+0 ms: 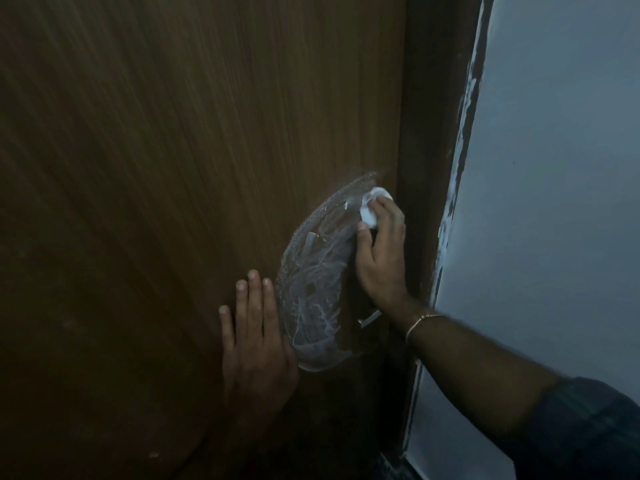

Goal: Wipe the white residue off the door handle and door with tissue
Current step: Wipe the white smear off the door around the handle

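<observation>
A brown wooden door fills most of the view. An oval smear of white residue streaks it near its right edge. My right hand presses a wad of white tissue against the top of the smear, fingers curled round the wad. Just below that hand a small metal piece of the door handle shows; the rest of it is hidden by my hand and wrist. My left hand lies flat on the door, fingers straight, just left of the smear.
The dark door frame runs down the right side of the door. Beyond it is a pale blue wall with chipped paint along its edge. The light is dim.
</observation>
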The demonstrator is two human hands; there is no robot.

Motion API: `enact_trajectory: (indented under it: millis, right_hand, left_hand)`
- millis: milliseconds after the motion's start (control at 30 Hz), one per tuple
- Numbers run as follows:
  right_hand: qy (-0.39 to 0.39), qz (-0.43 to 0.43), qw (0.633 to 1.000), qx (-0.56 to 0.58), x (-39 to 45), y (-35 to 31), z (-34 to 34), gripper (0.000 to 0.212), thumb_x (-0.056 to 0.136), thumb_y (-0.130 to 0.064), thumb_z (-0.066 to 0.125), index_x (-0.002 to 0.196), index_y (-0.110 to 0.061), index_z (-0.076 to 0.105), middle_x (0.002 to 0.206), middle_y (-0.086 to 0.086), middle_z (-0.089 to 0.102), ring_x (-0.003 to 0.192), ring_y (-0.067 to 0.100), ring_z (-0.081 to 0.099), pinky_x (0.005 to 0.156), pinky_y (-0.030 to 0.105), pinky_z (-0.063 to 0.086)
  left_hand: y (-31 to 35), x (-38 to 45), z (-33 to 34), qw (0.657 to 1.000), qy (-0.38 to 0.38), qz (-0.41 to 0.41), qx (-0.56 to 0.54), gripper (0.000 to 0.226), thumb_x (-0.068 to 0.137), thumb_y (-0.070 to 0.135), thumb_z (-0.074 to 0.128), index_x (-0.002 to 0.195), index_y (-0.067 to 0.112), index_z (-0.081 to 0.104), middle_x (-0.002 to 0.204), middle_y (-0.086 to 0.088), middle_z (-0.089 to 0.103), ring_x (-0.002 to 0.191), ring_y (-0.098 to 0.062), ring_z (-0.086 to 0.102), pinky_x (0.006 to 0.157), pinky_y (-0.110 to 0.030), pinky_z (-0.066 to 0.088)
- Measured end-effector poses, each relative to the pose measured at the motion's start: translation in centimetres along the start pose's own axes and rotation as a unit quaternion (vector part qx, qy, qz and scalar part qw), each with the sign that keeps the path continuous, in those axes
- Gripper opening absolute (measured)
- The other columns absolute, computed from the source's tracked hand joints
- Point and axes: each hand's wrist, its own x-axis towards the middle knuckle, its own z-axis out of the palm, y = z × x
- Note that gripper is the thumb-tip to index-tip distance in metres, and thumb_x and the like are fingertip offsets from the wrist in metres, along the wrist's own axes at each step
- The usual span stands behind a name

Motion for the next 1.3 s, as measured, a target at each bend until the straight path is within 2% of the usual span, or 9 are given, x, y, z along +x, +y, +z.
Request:
enact_trajectory:
  millis: [100, 200, 300, 467, 567, 667, 1033, 1233, 1300]
  right_hand:
    - [0.038, 0.042, 0.998, 0.009, 1.2, 0.0, 0.2, 0.042, 0.100, -0.021, 0.048, 0.140, -0.010, 0.043, 0.149, 0.006, 0.035, 0.137, 0.019, 0.036, 0.112, 0.027, 0.036]
    - [0.006, 0.011, 1.000, 0.007, -0.1, 0.0, 0.4, 0.042, 0.100, -0.023, 0.048, 0.140, -0.011, 0.043, 0.148, 0.003, 0.034, 0.137, 0.015, 0.035, 0.113, 0.022, 0.032]
    - [0.013, 0.016, 1.000, 0.005, -0.4, 0.9, -0.2, 0.037, 0.100, -0.018, 0.049, 0.136, -0.008, 0.047, 0.145, 0.006, 0.038, 0.135, 0.016, 0.039, 0.114, 0.033, 0.037]
    - [0.016, 0.016, 1.000, 0.002, 0.2, 0.0, 0.2, 0.039, 0.100, -0.024, 0.046, 0.136, -0.011, 0.047, 0.145, 0.003, 0.038, 0.135, 0.013, 0.038, 0.112, 0.015, 0.031]
    - [0.039, 0.028, 0.999, -0.004, 0.7, 0.4, -0.5, 0.034, 0.101, -0.018, 0.047, 0.133, -0.008, 0.052, 0.143, 0.005, 0.042, 0.132, 0.015, 0.042, 0.112, 0.024, 0.037]
    - [0.055, 0.040, 0.998, -0.004, 1.8, -0.5, -0.4, 0.032, 0.100, -0.014, 0.049, 0.131, -0.007, 0.056, 0.139, 0.005, 0.047, 0.130, 0.014, 0.045, 0.108, 0.017, 0.036]
    - [0.072, -0.003, 0.997, -0.013, 4.5, -2.3, -2.0, 0.026, 0.093, -0.006, 0.059, 0.117, -0.008, 0.069, 0.124, 0.003, 0.060, 0.113, 0.009, 0.056, 0.100, 0.019, 0.049]
    - [0.044, -0.016, 0.999, -0.028, 4.5, -2.8, -2.3, 0.019, 0.091, -0.006, 0.062, 0.108, -0.007, 0.069, 0.117, 0.002, 0.058, 0.104, 0.007, 0.056, 0.092, 0.014, 0.050]
    - [0.078, 0.022, 0.996, -0.032, 4.9, -2.7, -2.6, 0.014, 0.090, -0.007, 0.063, 0.104, -0.011, 0.067, 0.114, 0.001, 0.057, 0.099, 0.007, 0.057, 0.086, 0.015, 0.053]
  left_hand:
    - [0.1, 0.2, -0.2, 1.000, -0.006, 0.004, 0.000, 0.094, 0.079, 0.031, 0.055, 0.155, 0.008, 0.004, 0.165, -0.013, 0.004, 0.152, -0.028, 0.004, 0.118, -0.055, 0.016]
    - [0.2, 0.3, -0.3, 1.000, -0.015, 0.002, 0.004, 0.096, 0.078, 0.032, 0.057, 0.155, 0.008, 0.005, 0.164, -0.014, 0.004, 0.152, -0.028, 0.004, 0.118, -0.055, 0.015]
    - [0.3, 0.9, -0.8, 1.000, -0.006, 0.001, 0.005, 0.095, 0.079, 0.032, 0.058, 0.155, 0.008, 0.006, 0.164, -0.013, 0.003, 0.152, -0.027, 0.003, 0.118, -0.055, 0.015]
    - [0.9, 1.6, -1.2, 1.000, -0.005, 0.004, -0.002, 0.106, 0.074, 0.029, 0.073, 0.154, 0.009, 0.006, 0.164, -0.014, 0.007, 0.151, -0.028, 0.004, 0.117, -0.055, 0.014]
    - [1.1, 2.3, -1.6, 1.000, 0.005, 0.001, -0.002, 0.106, 0.076, 0.029, 0.072, 0.155, 0.009, 0.004, 0.164, -0.013, 0.003, 0.152, -0.027, 0.001, 0.118, -0.054, 0.012]
    - [1.1, 2.6, -1.5, 1.000, 0.005, 0.009, 0.000, 0.104, 0.077, 0.030, 0.069, 0.155, 0.009, 0.004, 0.165, -0.013, 0.000, 0.153, -0.027, -0.001, 0.119, -0.054, 0.010]
    - [0.7, 3.7, -2.6, 0.999, 0.040, 0.021, -0.009, 0.093, 0.082, 0.031, 0.055, 0.156, 0.008, 0.004, 0.165, -0.013, 0.000, 0.153, -0.027, -0.001, 0.119, -0.056, 0.013]
    - [0.8, 4.5, -3.0, 0.999, 0.027, 0.020, -0.005, 0.102, 0.080, 0.033, 0.064, 0.156, 0.009, 0.002, 0.165, -0.011, -0.005, 0.153, -0.027, -0.004, 0.119, -0.056, 0.009]
    - [0.7, 4.5, -3.0, 0.999, 0.031, 0.024, -0.005, 0.100, 0.080, 0.034, 0.063, 0.156, 0.010, 0.002, 0.166, -0.010, -0.005, 0.153, -0.026, -0.004, 0.120, -0.055, 0.008]
